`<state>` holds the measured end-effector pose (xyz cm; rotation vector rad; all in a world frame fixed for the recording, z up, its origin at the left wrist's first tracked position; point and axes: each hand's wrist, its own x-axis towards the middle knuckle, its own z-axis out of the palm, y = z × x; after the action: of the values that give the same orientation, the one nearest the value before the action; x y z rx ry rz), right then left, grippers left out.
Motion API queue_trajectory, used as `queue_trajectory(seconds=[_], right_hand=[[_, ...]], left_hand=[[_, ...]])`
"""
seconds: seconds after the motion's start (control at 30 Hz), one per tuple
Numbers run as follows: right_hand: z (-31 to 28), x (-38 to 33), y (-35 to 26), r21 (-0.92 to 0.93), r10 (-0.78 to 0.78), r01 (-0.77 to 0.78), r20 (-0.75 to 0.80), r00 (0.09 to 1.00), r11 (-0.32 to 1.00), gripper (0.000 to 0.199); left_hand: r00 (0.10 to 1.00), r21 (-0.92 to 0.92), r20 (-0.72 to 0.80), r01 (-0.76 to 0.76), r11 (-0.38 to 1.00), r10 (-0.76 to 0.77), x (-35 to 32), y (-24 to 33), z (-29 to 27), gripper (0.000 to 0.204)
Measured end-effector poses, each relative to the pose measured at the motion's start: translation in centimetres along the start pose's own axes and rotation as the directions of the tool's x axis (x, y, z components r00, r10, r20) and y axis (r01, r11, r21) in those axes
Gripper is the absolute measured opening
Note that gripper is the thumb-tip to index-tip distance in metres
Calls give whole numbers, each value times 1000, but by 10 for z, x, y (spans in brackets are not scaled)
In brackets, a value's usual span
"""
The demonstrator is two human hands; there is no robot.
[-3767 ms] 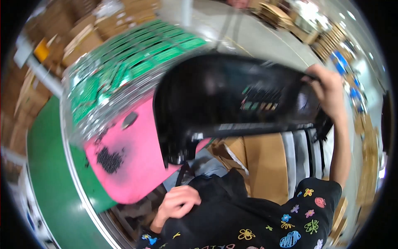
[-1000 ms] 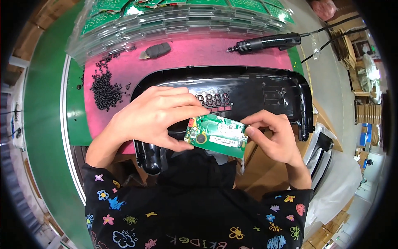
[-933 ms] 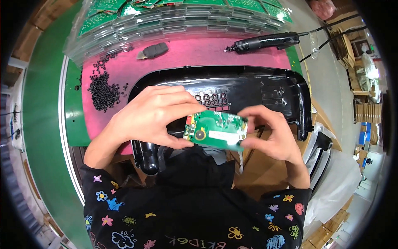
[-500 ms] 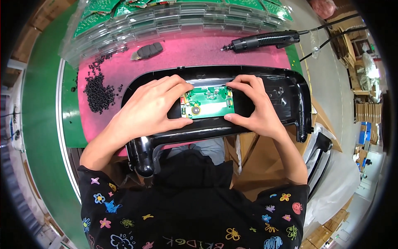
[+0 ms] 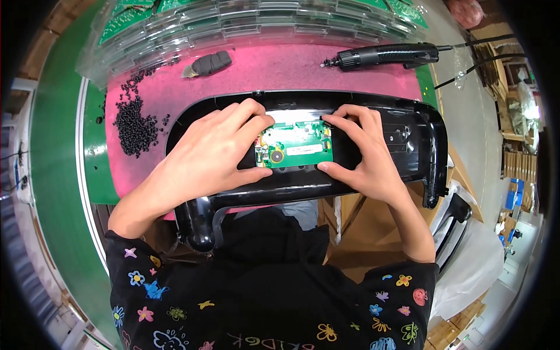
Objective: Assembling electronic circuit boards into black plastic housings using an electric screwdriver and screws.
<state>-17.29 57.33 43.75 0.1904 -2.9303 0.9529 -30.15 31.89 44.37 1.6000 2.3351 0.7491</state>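
Since the frame half a second back, we find both hands holding much the same posture over the green circuit board (image 5: 294, 146), which now sits lower and flatter in the recess of the black plastic housing (image 5: 408, 137); a second ago the board was still held in the air in front of the housing.

We note the left hand (image 5: 207, 154) lying across the housing at 9 o'clock of the board, its fingers (image 5: 248, 114) narrow, pinching the board's left edge between fingertips above and thumb below. The right hand (image 5: 364, 154) lies at 3 o'clock of the board, fingers (image 5: 338, 116) likewise narrow, index tip on the upper right corner and thumb on the lower right edge. Both hands touch the board and the housing.

The housing rests on a pink mat (image 5: 274, 67) on the worktop (image 5: 58, 175), its near edge overhanging toward us. At 10 o'clock of the housing we record a heap of small black pellets (image 5: 134, 119) on the mat. At 12 o'clock lies a dark grey scraper-like tool (image 5: 207, 62), apart from the housing. At 1 o'clock lies a black electric screwdriver (image 5: 385, 55), its cable running off to the right. Beyond the mat, clear plastic trays (image 5: 245, 23) hold further green boards.
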Motion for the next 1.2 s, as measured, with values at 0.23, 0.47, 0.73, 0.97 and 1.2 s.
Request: queue_trajectory(seconds=[0.23,0.47,0.73,0.97,1.2], right_hand=[[0,0,0,-6,2,-2,0,1000,1000,65],[1,0,-2,-7,18,-18,7,1000,1000,65],[0,-1,-5,-45,35,-35,-6,999,998,74],[-69,18,27,-220,135,-294,-541,830,930,53],[-94,64,93,498,586,-355,-451,673,791,25]], left_hand=[[1000,15,1,-7,1000,7,1,1,0,66],[1000,20,11,0,1000,0,0,2,0,65],[999,-3,16,-36,999,36,0,-1,-1,73],[1000,-100,25,19,995,-16,-8,-11,0,65],[997,-153,-63,-56,987,46,-8,-14,4,55]])
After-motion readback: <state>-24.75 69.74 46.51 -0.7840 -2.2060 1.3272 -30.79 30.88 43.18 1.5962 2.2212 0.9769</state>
